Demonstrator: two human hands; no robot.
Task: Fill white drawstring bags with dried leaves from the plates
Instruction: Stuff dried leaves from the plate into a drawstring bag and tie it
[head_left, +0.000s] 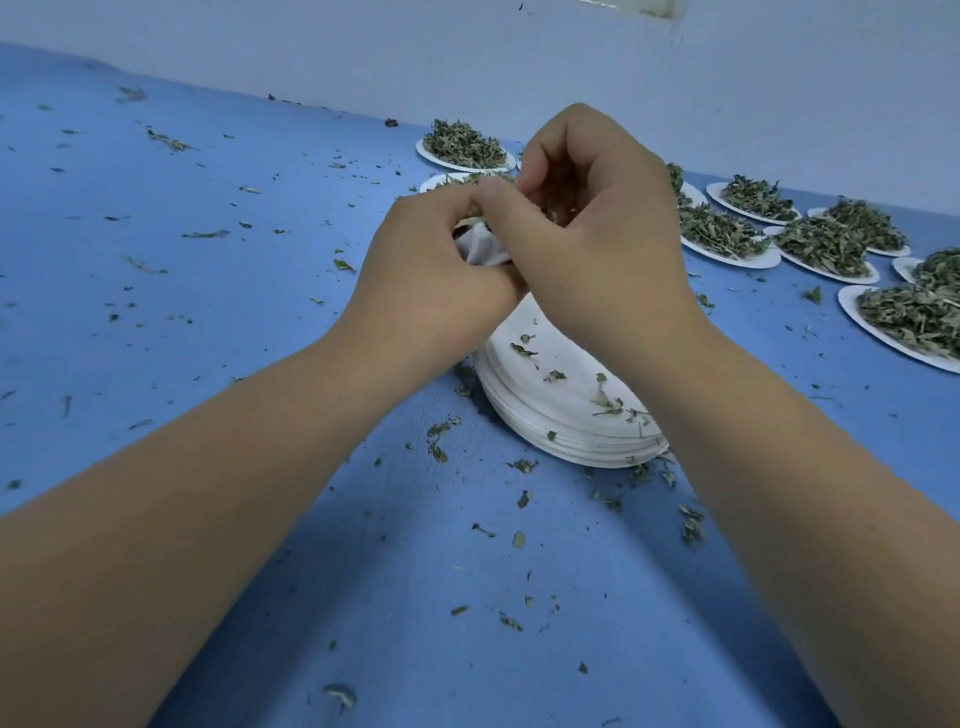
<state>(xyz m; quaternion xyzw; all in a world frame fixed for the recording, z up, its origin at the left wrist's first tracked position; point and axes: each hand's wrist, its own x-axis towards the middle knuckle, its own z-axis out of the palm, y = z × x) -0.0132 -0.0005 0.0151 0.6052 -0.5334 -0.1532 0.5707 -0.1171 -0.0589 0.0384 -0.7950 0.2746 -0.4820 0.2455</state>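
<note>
A white drawstring bag (483, 249) shows as a small patch of cloth between my two hands, which are raised above a stack of white plates (561, 410). My left hand (431, 280) grips the bag with curled fingers. My right hand (592, 228) is cupped over the bag's mouth, fingers curled round dried leaves (561, 208) and pinching near the bag's rim. Most of the bag is hidden by the hands. The top plate of the stack carries only a few leaf scraps.
Several white plates heaped with dried leaves (465, 145) (727, 236) (826, 249) (914, 317) stand in rows at the back right. Leaf crumbs (439, 441) are scattered over the blue table (208, 312). A pale wall (467, 52) borders the table's far edge.
</note>
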